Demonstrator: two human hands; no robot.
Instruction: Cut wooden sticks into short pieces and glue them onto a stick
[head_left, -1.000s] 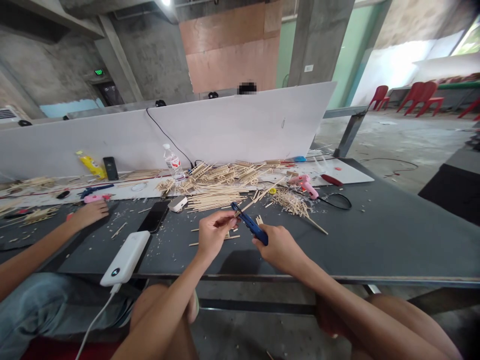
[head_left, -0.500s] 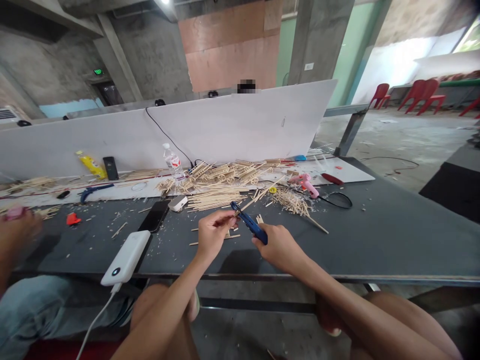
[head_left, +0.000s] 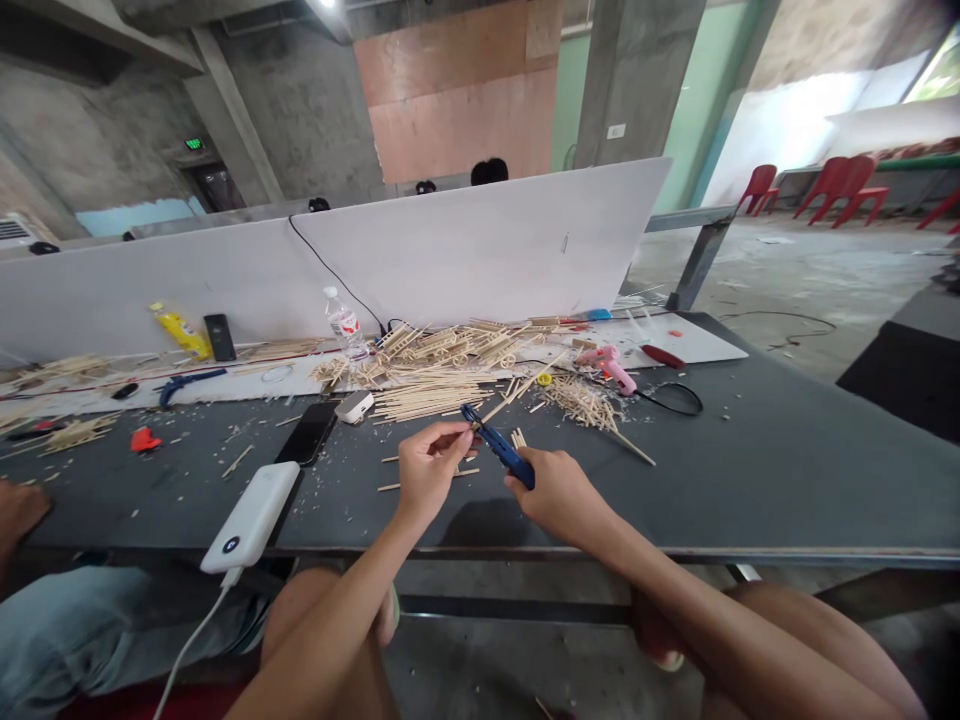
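My right hand (head_left: 559,485) is wrapped around a blue hand cutter (head_left: 506,452), its jaws pointing up and to the left. Thumb and fingers of my left hand (head_left: 436,465) are closed in a pinch on a thin wooden stick (head_left: 491,412), right at the cutter's jaws. Whether the blade touches the stick is too small to tell. Below my left hand a few loose sticks (head_left: 390,488) lie on the dark table (head_left: 750,450). Beyond both hands is a row of long sticks (head_left: 427,400), with a heap of short cut pieces (head_left: 581,402) to its right.
Small wooden assemblies (head_left: 450,345) are piled before a white partition (head_left: 480,240). A pink glue gun (head_left: 616,370) rests at right. On the left are a white power bank (head_left: 251,515), a black phone (head_left: 319,432), another blue cutter (head_left: 184,382) and a co-worker's hand (head_left: 21,510).
The co-worker's hand at far left has moved down toward the table edge, and the pink thing it held is out of sight. My own hands and the cutter have hardly moved.
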